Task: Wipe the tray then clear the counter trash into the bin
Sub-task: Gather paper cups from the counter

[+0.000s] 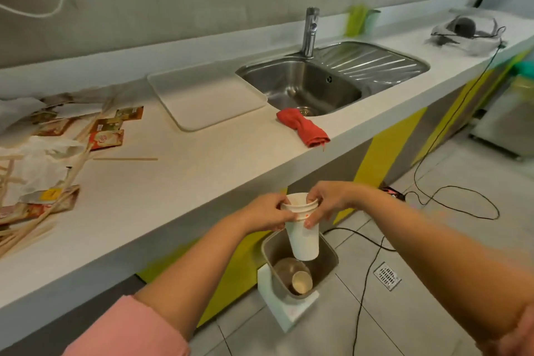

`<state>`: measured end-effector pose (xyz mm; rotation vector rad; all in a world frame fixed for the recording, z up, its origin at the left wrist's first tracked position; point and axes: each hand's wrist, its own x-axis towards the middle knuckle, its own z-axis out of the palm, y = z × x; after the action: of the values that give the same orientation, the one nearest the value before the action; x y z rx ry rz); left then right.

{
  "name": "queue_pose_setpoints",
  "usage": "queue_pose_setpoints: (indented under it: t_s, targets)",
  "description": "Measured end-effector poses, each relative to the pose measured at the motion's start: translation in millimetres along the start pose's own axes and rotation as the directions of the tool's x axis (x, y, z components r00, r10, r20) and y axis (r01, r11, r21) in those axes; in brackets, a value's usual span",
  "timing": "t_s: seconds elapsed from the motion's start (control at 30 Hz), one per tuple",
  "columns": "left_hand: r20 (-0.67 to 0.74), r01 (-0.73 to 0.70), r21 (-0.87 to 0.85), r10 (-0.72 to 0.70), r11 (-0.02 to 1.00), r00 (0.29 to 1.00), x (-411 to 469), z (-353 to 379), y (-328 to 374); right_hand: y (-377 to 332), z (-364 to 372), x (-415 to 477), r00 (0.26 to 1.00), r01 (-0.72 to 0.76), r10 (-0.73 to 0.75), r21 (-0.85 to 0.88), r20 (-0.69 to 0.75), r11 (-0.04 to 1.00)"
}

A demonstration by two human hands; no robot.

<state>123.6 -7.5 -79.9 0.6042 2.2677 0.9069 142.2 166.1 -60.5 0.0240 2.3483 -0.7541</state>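
Both hands hold a stack of paper cups (304,240) above the bin (329,261), just off the front edge of the table (202,176). The cups are white, tapered, smooth-walled and nested (several rolled rims show one above another at the top), with small orange marks near the rim. The left hand (270,212) has its grip closed on the stack's rim from the left, fingers and thumb curled round it. The right hand (329,202) pinches the rim from the right, thumb lying down the cup wall. The bin is a grey-brown, rounded-rectangular tub standing on a white slab on the tiled floor. A brown cup lies on its side inside it.

The tray (202,95) is a flat, off-white rectangle with rounded corners and a low raised lip. It lies on the table just left of the steel sink (341,89). A red cloth (303,127), crumpled and soft, lies at the table's front edge, overlapping the sink rim. Loose trash lies at the left end of the table: red-and-brown printed sachets (105,139), thin pale wooden sticks (124,158) and a translucent plastic bag (43,159). The table surface is matt white.
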Motion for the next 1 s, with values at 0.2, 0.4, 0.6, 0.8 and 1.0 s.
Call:
queue_pose_setpoints:
  t_s: [0.2, 0.4, 0.6, 0.8, 1.0]
  targets:
    - [-0.073, 0.108, 0.1, -0.101, 0.989, 0.992, 14, 48, -23, 50, 44, 42, 0.973, -0.092, 0.058, -0.143, -0.225, 0.986]
    - [-0.114, 0.191, 0.047, -0.185, 0.98, 0.976, 18, 63, -41, 76, 75, 71, 0.971, -0.079, 0.049, -0.121, -0.233, 0.989]
    - [-0.167, 0.225, 0.024, -0.218, 0.974, 0.962, 20, 69, -49, 82, 83, 82, 0.99, -0.04, 0.016, -0.168, -0.141, 0.985]
    - [-0.165, 0.281, 0.039, -0.272, 0.959, 0.948, 20, 64, -52, 69, 75, 86, 0.997, -0.049, 0.038, -0.173, -0.066, 0.984]
    - [-0.134, 0.279, 0.108, -0.264, 0.954, 0.955, 16, 42, -49, 29, 57, 77, 0.996, -0.016, 0.038, -0.262, 0.079, 0.965]
